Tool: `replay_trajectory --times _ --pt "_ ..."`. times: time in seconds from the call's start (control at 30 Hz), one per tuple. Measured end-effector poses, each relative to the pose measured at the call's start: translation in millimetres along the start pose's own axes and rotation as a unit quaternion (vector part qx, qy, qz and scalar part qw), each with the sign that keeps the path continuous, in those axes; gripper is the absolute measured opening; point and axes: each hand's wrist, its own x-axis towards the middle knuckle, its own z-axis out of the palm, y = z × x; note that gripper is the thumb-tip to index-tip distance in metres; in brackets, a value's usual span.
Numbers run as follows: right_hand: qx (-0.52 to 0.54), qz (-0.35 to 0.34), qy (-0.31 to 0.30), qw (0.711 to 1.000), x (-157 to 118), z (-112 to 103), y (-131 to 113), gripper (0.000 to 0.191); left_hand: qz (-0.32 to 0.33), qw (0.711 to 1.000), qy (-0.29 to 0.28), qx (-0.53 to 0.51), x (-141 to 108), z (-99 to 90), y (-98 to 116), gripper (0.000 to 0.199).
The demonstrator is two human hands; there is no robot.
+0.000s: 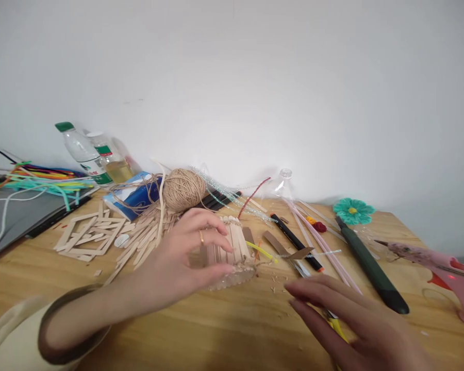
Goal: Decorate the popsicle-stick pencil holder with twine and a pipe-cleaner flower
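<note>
A small round piece [237, 242] walled with upright wooden sticks stands on the wooden table, with twine around its top and a clear scalloped base under it. My left hand [193, 252], a ring on one finger, is in front of and beside it with fingers apart; nothing shows between them, and it partly hides the sticks. At the lower right, my right hand [344, 314] hovers over the yellow-handled scissors [336, 327] with its fingers together; whether it holds anything cannot be made out. Brown strips [276, 243] and a black marker [297, 242] lie beyond it.
A twine ball [184, 189], loose wooden sticks [145, 237] and bottles [83, 154] are at the left and back. Pipe cleaners [42, 178] lie far left. To the right are a dark green tool [373, 268], a teal flower [353, 210] and a pink glue gun [441, 265].
</note>
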Motion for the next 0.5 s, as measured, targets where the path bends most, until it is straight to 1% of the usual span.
replay_trajectory --times 0.07,0.1,0.17,0.23,0.33,0.5 --pt "0.052 0.021 0.001 0.998 29.8 11.1 -10.1 0.012 -0.009 1.000 -0.012 0.003 0.4 9.4 5.8 0.012" --pt "0.073 0.040 -0.012 0.996 39.4 17.1 -12.4 0.014 -0.016 1.000 -0.014 0.004 0.5 13.0 6.5 0.014" --pt "0.113 0.067 -0.032 0.991 49.7 27.6 -13.0 0.013 -0.026 1.000 -0.010 0.002 0.5 17.7 5.4 0.015" --pt "0.155 0.080 -0.047 0.984 52.2 34.4 -10.9 0.013 -0.032 0.999 -0.005 -0.010 0.7 19.5 3.3 0.015" --pt "0.208 0.071 -0.058 0.974 51.4 37.8 -7.2 0.015 -0.035 0.999 -0.001 -0.035 1.3 20.4 1.1 0.018" --pt "0.204 0.042 -0.091 0.974 51.8 37.6 -4.0 0.016 -0.030 0.998 0.004 -0.062 2.5 24.4 0.3 0.020"
